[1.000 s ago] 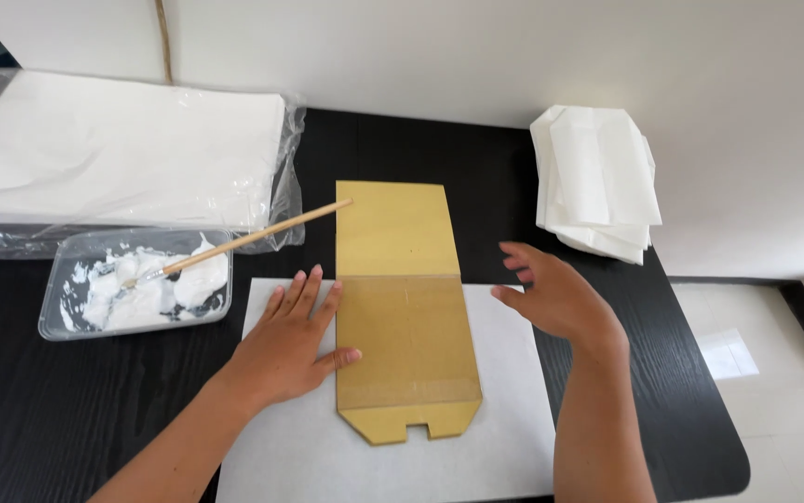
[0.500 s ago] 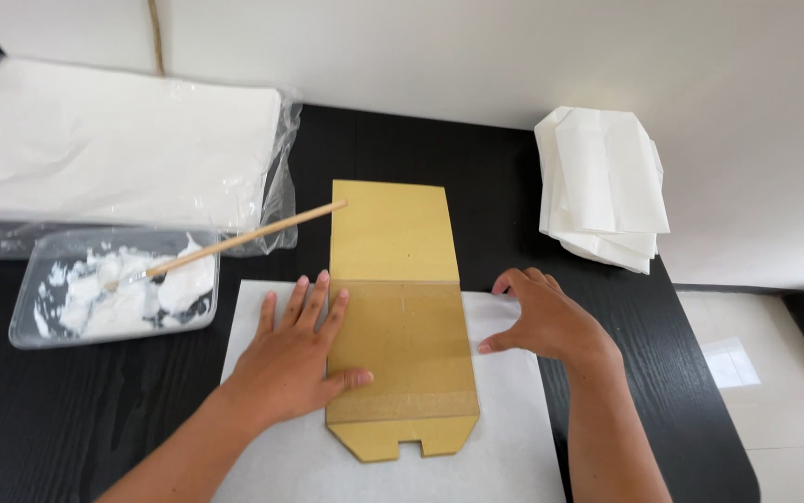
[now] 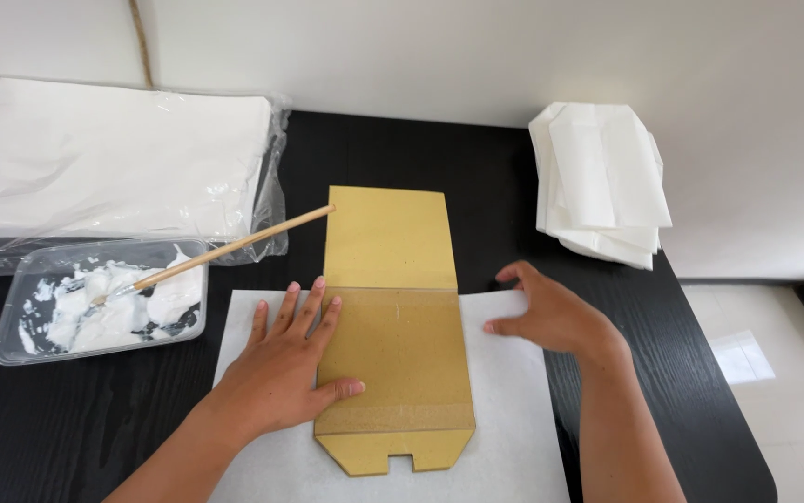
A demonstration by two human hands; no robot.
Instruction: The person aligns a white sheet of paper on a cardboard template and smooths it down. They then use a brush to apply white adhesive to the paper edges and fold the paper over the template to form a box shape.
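A brown cardboard template (image 3: pixel 392 317) lies lengthwise on a white paper sheet (image 3: pixel 513 410) on the black table. My left hand (image 3: pixel 285 359) lies flat, fingers spread, on the sheet and the cardboard's left edge, thumb resting on the board. My right hand (image 3: pixel 551 317) rests at the sheet's upper right corner, fingertips touching the paper's top edge just right of the cardboard. Neither hand grips anything.
A clear plastic tray of white paste (image 3: pixel 99 303) with a wooden-handled brush (image 3: pixel 225 250) leaning out stands at left. A plastic-wrapped stack of white paper (image 3: pixel 113 158) lies behind it. Folded white paper bags (image 3: pixel 597 182) are piled at right. The table edge (image 3: pixel 709 373) runs along the right.
My right hand has come down from the air onto the sheet's upper right corner. My left hand has slid slightly right, onto the cardboard. The view shifted a little.
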